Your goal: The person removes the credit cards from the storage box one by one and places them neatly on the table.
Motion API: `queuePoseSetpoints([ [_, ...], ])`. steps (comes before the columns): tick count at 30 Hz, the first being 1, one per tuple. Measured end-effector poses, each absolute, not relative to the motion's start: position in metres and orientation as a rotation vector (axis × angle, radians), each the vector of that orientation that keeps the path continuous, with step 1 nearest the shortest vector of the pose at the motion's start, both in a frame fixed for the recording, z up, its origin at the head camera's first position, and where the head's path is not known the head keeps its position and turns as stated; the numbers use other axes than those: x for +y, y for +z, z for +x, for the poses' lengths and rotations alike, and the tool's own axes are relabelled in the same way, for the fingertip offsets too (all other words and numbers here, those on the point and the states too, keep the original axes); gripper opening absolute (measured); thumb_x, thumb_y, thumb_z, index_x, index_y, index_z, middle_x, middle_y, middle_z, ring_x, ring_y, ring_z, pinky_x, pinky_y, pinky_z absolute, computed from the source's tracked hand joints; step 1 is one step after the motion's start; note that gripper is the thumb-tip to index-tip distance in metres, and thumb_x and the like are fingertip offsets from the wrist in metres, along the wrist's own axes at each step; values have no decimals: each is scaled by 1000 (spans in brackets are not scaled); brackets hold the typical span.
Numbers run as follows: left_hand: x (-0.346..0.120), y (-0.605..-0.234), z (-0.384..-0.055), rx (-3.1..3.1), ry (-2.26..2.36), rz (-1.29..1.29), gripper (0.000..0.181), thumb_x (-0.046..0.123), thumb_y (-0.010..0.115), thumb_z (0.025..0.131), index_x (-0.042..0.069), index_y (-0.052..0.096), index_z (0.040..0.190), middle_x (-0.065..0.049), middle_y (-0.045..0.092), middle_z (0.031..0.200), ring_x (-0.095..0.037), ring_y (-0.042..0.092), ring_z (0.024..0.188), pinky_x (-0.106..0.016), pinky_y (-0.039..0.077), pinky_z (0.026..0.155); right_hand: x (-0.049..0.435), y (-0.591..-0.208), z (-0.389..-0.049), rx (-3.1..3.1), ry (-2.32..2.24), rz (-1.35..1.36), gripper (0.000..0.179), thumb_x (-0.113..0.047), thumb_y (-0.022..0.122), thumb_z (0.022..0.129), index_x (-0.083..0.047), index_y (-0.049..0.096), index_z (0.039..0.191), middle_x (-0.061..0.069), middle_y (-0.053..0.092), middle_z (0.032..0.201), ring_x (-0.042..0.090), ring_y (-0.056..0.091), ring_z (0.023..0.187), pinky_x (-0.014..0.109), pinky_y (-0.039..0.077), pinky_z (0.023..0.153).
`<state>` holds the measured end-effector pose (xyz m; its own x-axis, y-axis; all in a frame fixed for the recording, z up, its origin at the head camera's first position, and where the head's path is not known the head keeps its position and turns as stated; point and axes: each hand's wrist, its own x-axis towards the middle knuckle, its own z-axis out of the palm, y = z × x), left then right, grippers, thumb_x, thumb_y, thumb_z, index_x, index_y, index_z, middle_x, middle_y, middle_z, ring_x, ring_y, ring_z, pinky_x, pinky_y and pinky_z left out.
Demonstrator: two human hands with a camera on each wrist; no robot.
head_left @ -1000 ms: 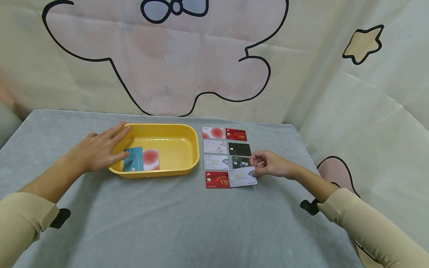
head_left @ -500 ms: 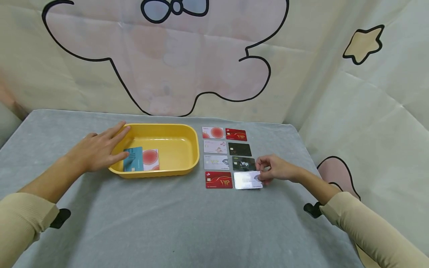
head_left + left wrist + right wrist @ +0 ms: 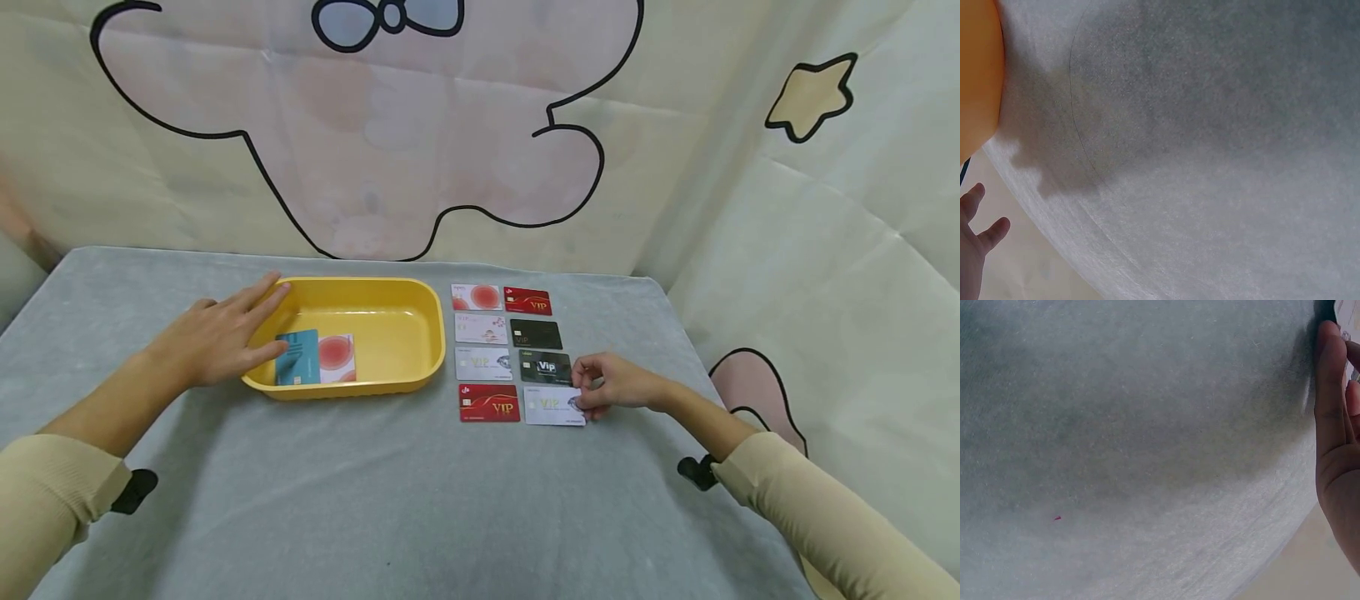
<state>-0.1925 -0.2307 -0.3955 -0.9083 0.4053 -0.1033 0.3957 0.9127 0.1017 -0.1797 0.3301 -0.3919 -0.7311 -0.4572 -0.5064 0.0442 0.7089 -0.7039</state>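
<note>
My right hand (image 3: 618,383) has its thumb and fingertips at the right edge of a silver-white VIP card (image 3: 549,405), pinching it at the near right corner of a card grid. A red VIP card (image 3: 489,403) lies just left of it, and a black Vip card (image 3: 546,367) just beyond. With fingers spread, my left hand (image 3: 225,337) rests over the left rim of a yellow tray (image 3: 390,385). A blue card (image 3: 298,358) and a white card with a red circle (image 3: 337,357) lie inside, near the left thumb. In the right wrist view the thumb (image 3: 1331,381) hides most of the card.
Several more cards fill the grid's far rows, among them a plain black card (image 3: 537,334) and another red VIP card (image 3: 528,301). A grey cloth (image 3: 450,508) covers the table. A patterned curtain (image 3: 480,150) hangs behind its far edge.
My right hand has brought the silver-white card right and toward me, off the red and black cards, and laid it level beside the red one. My left hand has stayed on the tray.
</note>
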Motion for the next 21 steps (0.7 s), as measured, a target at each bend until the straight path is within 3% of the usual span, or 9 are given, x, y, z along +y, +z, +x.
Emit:
queuePoseSetpoints([
  [14,-232,-396,-193,2953,123,623,87,57,49,97,6,16,159,-21,12,164,-47,35,139,-73,33,99,333,-388,-190,2283,-897,-336,19,-10,69,91,1,57,100,12,61,85,25,68,70,33,59,63],
  [21,-232,-396,-193,2951,116,621,87,58,48,96,7,16,159,-21,11,164,-48,35,138,-73,33,100,309,-370,-208,2429,-926,-478,16,-7,66,93,3,57,101,11,60,85,26,64,75,32,59,67],
])
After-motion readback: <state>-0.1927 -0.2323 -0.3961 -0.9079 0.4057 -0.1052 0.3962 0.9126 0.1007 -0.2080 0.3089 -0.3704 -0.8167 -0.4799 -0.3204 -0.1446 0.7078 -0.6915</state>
